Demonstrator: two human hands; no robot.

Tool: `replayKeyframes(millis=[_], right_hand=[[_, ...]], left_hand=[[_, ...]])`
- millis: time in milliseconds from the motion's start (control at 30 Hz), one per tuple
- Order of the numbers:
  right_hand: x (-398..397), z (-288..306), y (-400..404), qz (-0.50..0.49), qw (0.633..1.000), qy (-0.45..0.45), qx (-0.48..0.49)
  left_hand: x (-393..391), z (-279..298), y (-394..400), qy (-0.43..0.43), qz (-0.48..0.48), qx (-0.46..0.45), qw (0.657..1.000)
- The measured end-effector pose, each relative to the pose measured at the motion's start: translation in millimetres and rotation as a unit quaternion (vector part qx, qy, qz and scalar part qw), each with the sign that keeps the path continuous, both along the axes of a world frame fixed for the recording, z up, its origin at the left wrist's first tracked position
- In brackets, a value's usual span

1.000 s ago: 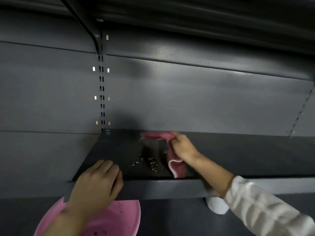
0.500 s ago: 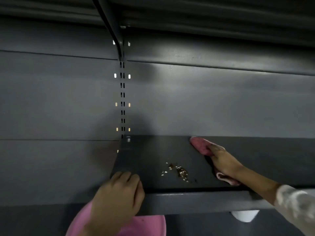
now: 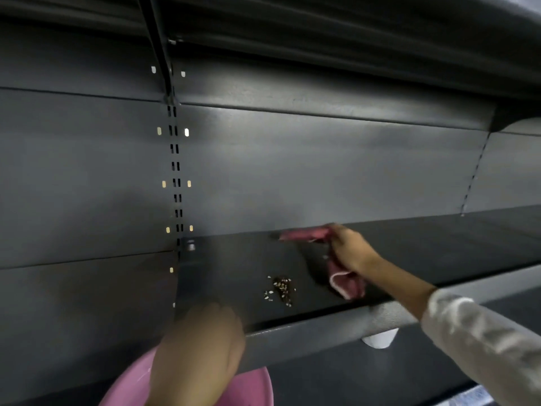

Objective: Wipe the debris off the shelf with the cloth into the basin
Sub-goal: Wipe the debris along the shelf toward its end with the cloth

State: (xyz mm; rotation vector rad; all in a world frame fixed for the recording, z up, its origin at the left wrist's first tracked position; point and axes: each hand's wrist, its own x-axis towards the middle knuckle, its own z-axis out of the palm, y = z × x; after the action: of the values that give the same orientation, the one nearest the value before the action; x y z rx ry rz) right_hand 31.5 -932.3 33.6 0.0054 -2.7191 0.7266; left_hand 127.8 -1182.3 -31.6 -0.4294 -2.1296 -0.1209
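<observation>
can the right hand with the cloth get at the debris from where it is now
Probably yes. The right hand holds the cloth on the shelf just right of the debris, with bare shelf between them. The left hand sits at the front edge, left of that path.

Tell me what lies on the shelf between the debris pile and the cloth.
Nothing: in the head view, only bare dark shelf separates the debris from the pink cloth in the right hand.

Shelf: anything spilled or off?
Yes. A small pile of debris lies on the shelf near its front edge, left of the cloth in the right hand. Nothing looks damaged.
</observation>
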Motion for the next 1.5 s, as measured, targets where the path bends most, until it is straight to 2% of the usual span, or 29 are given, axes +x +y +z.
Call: replayKeyframes(millis=[67,167,300,467,633,700,833,933,1067,1300,1400,1500], right_hand=[[-1,0,44,-0.069,0.996,-0.026,0.06],[9,-16,85,-0.16,0.964,-0.118,0.177],[18,-25,73,-0.141,0.955,-0.147,0.216],[26,-24,9,-0.027,0.975,-0.128,0.181],[31,-24,-55,0.081,0.978,-0.105,0.163],[29,-26,-69,0.109,0.982,-0.093,0.124],[3,-11,-61,0.077,0.997,-0.031,0.003],[-27,-2,-31,0.008,1.0,-0.018,-0.019],[-48,-16,-17,0.014,0.994,-0.109,-0.028],[-38,-21,-70,0.212,0.971,-0.107,-0.035],[-20,-20,-77,0.279,0.949,-0.124,-0.084],[-11,-11,-73,0.313,0.938,-0.127,-0.073]], left_hand=[[-1,0,0,0.004,-0.005,0.001,1.0],[-1,-1,2,0.012,-0.008,0.001,1.0],[-2,-3,3,0.013,-0.011,0.004,1.0],[-2,-6,3,0.008,-0.001,0.003,1.0],[-2,-8,3,0.013,-0.002,0.008,1.0],[-1,-8,3,0.014,0.0,0.006,1.0],[0,-6,1,0.011,0.004,0.002,1.0],[1,-4,1,0.012,0.012,-0.002,1.0],[3,-2,2,0.009,0.031,0.002,0.999],[5,-2,2,0.004,0.022,0.009,1.0],[5,-3,1,-0.001,0.017,0.009,1.0],[6,-3,0,-0.004,0.011,0.012,1.0]])
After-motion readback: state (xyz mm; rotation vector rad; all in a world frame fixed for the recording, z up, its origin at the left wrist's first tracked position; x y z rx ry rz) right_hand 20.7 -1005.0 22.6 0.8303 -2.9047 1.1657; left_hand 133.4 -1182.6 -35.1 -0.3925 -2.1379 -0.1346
